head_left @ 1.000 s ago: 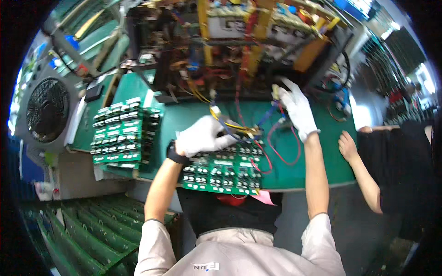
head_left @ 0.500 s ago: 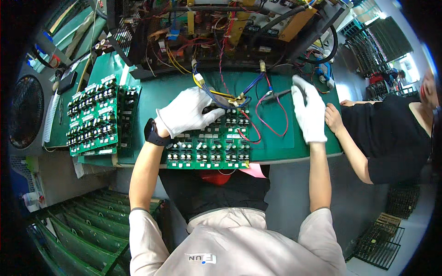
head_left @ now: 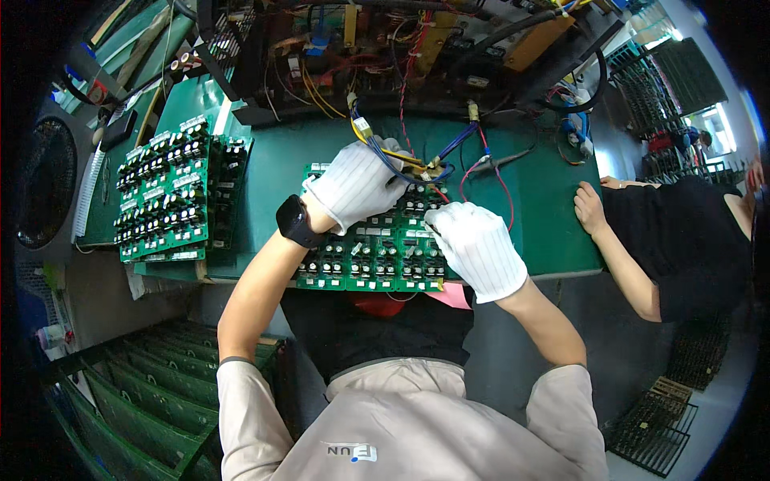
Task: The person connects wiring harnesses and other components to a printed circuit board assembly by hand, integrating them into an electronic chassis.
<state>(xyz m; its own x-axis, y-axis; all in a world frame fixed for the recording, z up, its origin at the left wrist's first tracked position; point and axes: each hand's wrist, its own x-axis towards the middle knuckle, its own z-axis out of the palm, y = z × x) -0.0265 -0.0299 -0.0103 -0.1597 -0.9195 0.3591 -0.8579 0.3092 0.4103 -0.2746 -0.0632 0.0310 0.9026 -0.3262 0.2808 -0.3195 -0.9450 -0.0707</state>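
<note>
Left hand (head_left: pixel 357 184) — white-gloved, fingers bent at the blue-and-yellow wires (head_left: pixel 377 148) over the board's upper part; whether they grip cannot be told. Right hand (head_left: pixel 481 252) — white-gloved, fingers curled over the right side of the board; any small item pinched there is hidden.
Circuit board (head_left: pixel 373 268): green, populated, flat on the green bench (head_left: pixel 553 224) at its front edge, beneath both hands. Step, as judged: two-handed handling of wiring at the board; the next move calls for fine fingertip control and keeping the red wire (head_left: pixel 508 192) clear.
Beyond: pink paper (head_left: pixel 451 296) by the board's corner; open wired chassis (head_left: pixel 293 115) behind; stacked boards (head_left: pixel 164 196) at left; a co-worker's hand (head_left: pixel 591 208) at right.
Writing: shirt logo (head_left: pixel 353 453), inverted; white board labels, too small to read.
</note>
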